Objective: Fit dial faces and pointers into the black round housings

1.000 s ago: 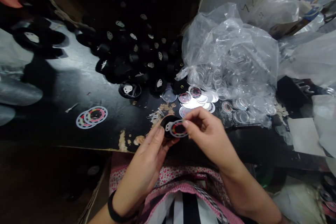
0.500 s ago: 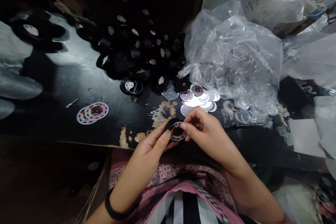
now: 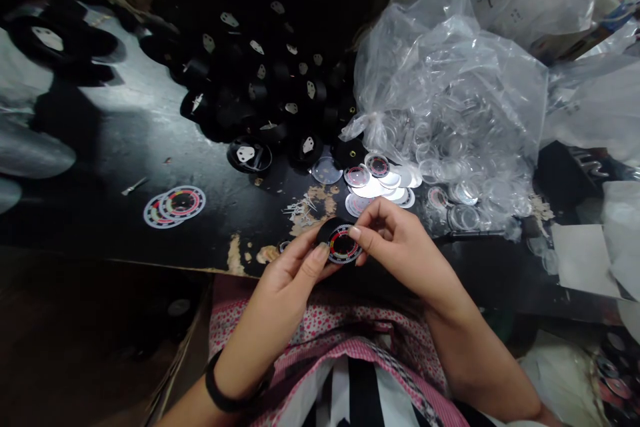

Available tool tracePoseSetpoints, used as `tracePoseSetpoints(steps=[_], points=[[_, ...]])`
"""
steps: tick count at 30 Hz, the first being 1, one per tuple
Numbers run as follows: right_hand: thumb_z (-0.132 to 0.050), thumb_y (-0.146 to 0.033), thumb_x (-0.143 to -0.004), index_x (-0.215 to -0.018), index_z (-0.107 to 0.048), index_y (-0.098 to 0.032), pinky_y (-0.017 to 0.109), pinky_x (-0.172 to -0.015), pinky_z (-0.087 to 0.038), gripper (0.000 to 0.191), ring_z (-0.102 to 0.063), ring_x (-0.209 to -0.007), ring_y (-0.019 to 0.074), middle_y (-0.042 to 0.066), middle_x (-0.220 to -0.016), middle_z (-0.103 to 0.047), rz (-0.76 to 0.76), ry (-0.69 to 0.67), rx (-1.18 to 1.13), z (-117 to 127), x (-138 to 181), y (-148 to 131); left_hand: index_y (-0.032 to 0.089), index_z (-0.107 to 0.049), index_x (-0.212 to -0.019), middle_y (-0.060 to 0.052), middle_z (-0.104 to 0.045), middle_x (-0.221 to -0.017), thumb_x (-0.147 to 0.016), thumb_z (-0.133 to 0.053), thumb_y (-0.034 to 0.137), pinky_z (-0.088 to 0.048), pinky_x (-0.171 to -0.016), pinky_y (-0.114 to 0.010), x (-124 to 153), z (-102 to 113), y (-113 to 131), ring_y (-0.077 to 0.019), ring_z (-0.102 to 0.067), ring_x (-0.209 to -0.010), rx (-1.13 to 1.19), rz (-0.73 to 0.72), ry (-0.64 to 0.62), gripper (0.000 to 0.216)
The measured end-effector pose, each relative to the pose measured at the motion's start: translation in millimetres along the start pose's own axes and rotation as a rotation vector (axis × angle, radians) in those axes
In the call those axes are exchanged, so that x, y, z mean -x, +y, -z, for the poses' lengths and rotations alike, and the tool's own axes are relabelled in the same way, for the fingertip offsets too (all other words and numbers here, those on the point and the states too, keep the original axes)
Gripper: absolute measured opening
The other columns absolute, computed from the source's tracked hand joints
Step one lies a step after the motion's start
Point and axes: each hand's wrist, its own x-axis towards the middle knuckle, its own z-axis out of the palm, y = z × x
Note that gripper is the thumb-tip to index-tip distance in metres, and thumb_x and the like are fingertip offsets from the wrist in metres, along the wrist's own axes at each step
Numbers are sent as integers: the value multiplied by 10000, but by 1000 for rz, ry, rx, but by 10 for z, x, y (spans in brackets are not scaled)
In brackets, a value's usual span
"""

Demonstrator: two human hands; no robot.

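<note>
Close to the table's front edge, my left hand (image 3: 290, 275) is closed around a small black round case (image 3: 326, 231), its thumb on top. A printed dial disc (image 3: 345, 248) with a red and white scale lies over the case, overlapping its right side. Thumb and fingers of my right hand (image 3: 400, 243) pinch the disc's upper right rim. Just beyond that hand lies a pile of loose dial discs (image 3: 370, 188), some white side up. Thin pale pointers (image 3: 302, 208) are scattered behind the case. The underside of the case is hidden by my fingers.
Two larger dial discs (image 3: 184, 203) overlap on the table at left, near a small pale pin (image 3: 134, 187). Several black round housings (image 3: 250, 155) with white plates crowd the back. A clear plastic bag (image 3: 450, 80) of transparent covers stands at right, beside white paper (image 3: 585, 257).
The dial disc has shifted slightly to the right over the black case, showing more of the case at left. Both hands keep their grip, and the view has moved a little.
</note>
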Motion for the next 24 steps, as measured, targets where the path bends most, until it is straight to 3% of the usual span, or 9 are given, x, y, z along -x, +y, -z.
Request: tracePoseSetpoints(steps=[5, 11, 16, 24], points=[[-634, -263, -878, -820, -544, -197, 237, -580, -464, 126, -599, -615, 101, -29, -731, -603, 98, -2, 244, 24, 9, -12, 319, -710, -1178, -5, -675, -1292, -886, -668, 401, -523, -1015, -334, 1, 17, 12, -229, -619, -1197, -127, -33, -6, 306], [-632, -292, -868, -815, -523, -199, 246, -565, -468, 152, -607, -594, 110, -32, -710, -596, 53, -4, 125, 18, -7, 21, 330, -699, -1171, 8, -673, -1266, -885, -656, 440, -540, -969, -312, -26, -6, -6, -210, -636, -1146, -87, 11, -9, 310], [-629, -287, -875, -825, -536, -202, 250, -588, -446, 135, -584, -631, 110, -24, -735, -602, 90, 39, 202, 12, -22, 76, 298, -667, -1216, -19, -681, -1245, -876, -665, 440, -455, -1070, -376, -25, 0, 7, -225, -631, -1144, -261, -26, 31, 368], [-626, -300, -882, -811, -544, -208, 261, -594, -430, 142, -556, -660, 127, -15, -738, -599, 114, 30, 301, -7, -10, 91, 275, -696, -1078, -12, -720, -1096, -832, -730, 373, -542, -956, -326, -18, -25, -77, -199, -676, -1047, -40, 19, 22, 267]])
